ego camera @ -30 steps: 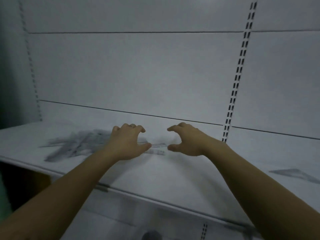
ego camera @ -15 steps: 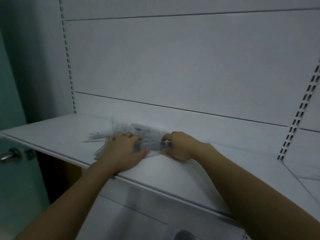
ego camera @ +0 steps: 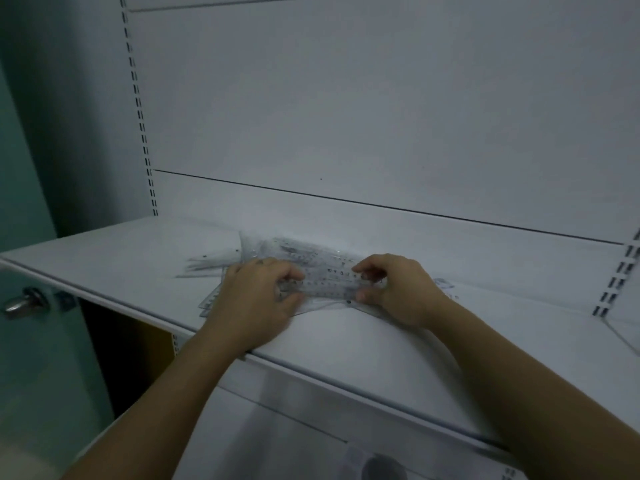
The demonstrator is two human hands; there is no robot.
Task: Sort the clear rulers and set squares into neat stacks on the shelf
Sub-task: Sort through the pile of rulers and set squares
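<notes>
Clear plastic spans the gap between the hands. The left hand [ego camera: 254, 296] and right hand [ego camera: 401, 289] each have their grip clamped on one end of a ruler [ego camera: 329, 284], fingers on its far edge and thumb on the near one, likely to draw it level from the jumbled pile [ego camera: 277, 249]. That pile lies unsorted on the white shelf [ego camera: 121, 258]. What looks like a set square [ego camera: 627, 332] lies well apart at the right, perhaps starting another stack.

Clear ruler [ego camera: 327, 284]: scale numerals 10, 9, 8 legible.
</notes>
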